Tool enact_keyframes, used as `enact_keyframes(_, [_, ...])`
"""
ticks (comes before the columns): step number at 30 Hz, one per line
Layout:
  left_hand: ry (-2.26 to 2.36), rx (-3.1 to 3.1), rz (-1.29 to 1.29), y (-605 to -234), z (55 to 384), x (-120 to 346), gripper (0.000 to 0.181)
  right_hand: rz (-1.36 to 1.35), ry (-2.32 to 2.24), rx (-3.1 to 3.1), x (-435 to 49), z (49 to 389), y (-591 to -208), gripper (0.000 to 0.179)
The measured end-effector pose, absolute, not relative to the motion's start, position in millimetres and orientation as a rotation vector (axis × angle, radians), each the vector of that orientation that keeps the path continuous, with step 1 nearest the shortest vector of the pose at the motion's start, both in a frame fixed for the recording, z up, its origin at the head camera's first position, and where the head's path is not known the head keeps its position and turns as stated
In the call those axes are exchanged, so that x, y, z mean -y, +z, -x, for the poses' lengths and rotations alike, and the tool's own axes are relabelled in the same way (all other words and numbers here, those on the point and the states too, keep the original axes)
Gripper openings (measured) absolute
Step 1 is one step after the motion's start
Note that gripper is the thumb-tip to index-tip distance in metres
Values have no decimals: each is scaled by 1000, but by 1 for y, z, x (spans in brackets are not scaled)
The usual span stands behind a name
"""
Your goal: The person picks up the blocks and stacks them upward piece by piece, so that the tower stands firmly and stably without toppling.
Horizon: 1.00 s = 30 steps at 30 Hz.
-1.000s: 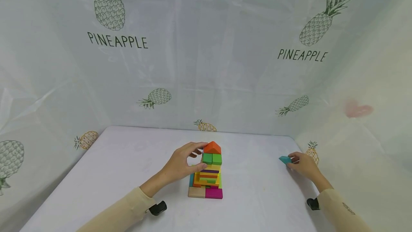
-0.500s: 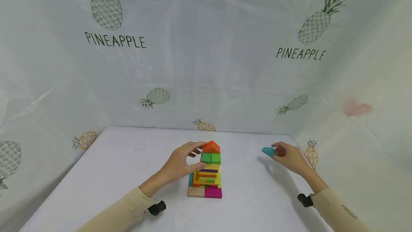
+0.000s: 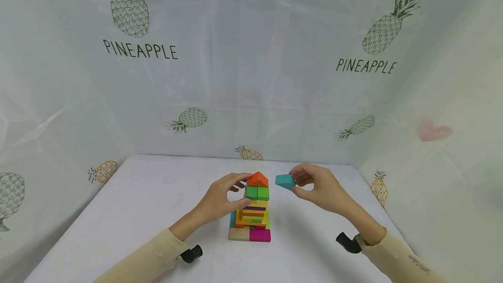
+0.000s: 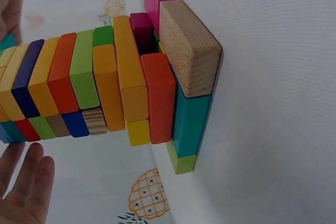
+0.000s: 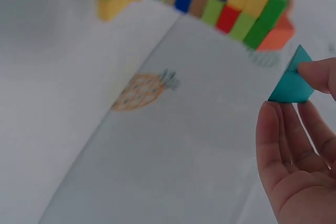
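A tower of colourful wooden blocks (image 3: 254,214) stands on the white table, topped by two green blocks (image 3: 263,193) and an orange triangular block (image 3: 258,181). My left hand (image 3: 218,199) is at the tower's upper left side, forefinger beside the orange triangle and thumb right at the green blocks. In the left wrist view its other fingers (image 4: 32,179) stretch out near the tower. Just right of the tower top, my right hand (image 3: 321,189) pinches a teal triangular block (image 5: 292,85) between thumb and fingertips, raised above the table.
The white tabletop (image 3: 169,187) ends at a pale hanging sheet (image 3: 251,77) printed with pineapples, which also rises at both sides. Black wrist cameras stick out under the left sleeve (image 3: 165,248) and the right sleeve (image 3: 393,254).
My right hand has carried the teal triangular block leftward and upward from the table's right side to near the tower top. The left hand has stayed at the tower.
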State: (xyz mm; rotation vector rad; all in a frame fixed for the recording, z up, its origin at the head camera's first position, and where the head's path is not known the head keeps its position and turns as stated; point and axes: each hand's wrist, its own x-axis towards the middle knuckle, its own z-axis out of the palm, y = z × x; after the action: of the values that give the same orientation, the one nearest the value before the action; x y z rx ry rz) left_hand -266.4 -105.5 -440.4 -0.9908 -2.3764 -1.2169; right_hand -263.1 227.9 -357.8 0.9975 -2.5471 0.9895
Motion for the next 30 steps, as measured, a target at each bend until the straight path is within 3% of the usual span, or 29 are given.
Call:
enact_keyframes(13, [-1237, 2365, 1010, -442, 267, 107, 67, -1192, 929, 2560, -173, 254, -353, 39])
enact_keyframes(30, [-1231, 2329, 1028, -441, 269, 107, 66, -1227, 982, 2476, -162, 253, -362, 35])
